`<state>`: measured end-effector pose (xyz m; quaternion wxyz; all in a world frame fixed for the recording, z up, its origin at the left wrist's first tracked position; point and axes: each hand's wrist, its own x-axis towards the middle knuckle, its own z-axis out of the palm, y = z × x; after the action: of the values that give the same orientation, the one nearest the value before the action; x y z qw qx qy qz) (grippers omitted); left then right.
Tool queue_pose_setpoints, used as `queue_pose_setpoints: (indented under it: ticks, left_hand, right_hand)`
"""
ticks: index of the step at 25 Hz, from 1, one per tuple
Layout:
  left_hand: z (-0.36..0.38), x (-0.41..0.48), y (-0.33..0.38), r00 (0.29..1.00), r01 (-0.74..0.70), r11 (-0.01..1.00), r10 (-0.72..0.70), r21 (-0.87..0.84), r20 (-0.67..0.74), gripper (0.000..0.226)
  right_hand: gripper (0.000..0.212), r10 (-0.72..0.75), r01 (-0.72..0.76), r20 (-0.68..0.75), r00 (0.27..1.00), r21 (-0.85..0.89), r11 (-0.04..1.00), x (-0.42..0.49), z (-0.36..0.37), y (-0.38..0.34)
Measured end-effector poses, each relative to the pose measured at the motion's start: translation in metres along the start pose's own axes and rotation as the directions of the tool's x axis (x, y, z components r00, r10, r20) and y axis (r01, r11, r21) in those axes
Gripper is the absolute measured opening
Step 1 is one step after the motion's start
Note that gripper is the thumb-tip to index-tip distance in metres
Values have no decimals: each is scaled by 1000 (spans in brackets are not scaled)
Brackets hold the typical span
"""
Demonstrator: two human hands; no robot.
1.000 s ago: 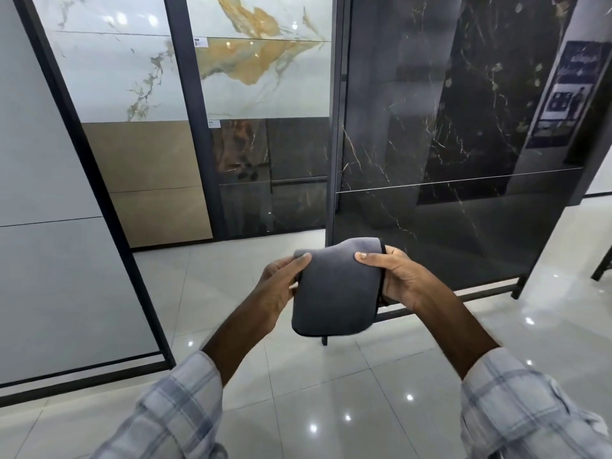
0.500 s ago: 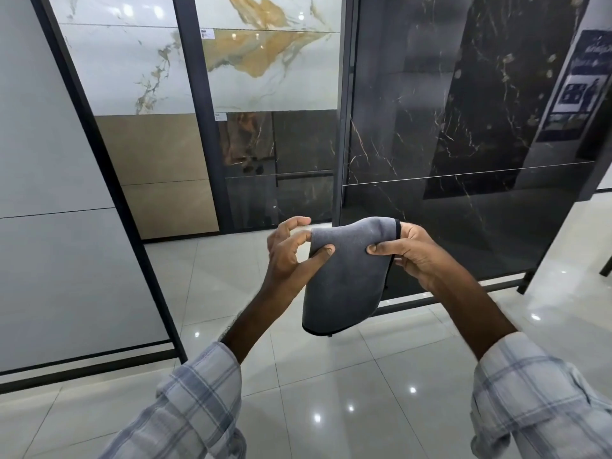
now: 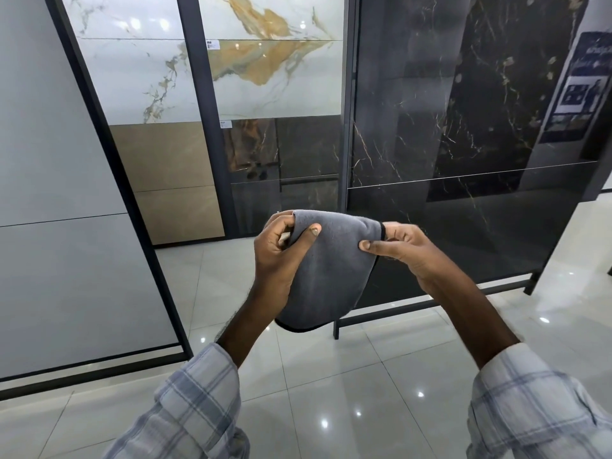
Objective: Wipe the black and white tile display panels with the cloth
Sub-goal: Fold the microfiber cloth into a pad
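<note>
Both hands (image 3: pixel 278 256) (image 3: pixel 402 251) on cloth (image 3: pixel 334 276) edges

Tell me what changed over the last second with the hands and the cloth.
The left hand shifted its grip on the folded grey microfibre cloth, from flat along its side to pinching the top left corner. The right hand kept pinching the top right edge. The cloth has not touched the black marble-look tile panel.

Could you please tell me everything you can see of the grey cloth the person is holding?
The cloth is grey, soft and fleecy-looking, with a thin black edge. It appears folded and hangs in the air before the black panel, touching no panel. The left hand pinches its upper left corner, the right hand its upper right.
</note>
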<state>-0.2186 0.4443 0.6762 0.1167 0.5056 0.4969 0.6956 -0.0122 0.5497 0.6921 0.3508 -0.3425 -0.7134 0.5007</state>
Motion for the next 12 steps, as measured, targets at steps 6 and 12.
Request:
queue_pose_setpoints:
  ticks: [6,12]
  left_hand:
    - [-7,-2,23,987,151,951,-162,-271,-19,13]
    - [-14,-13,10,979,201,967,-205,-155,-7,19]
  right_hand:
    - [53,-101,108,-40,994,500,860,-2,16,3]
    - [65,182,-200,84,980,465,862,-13,52,31]
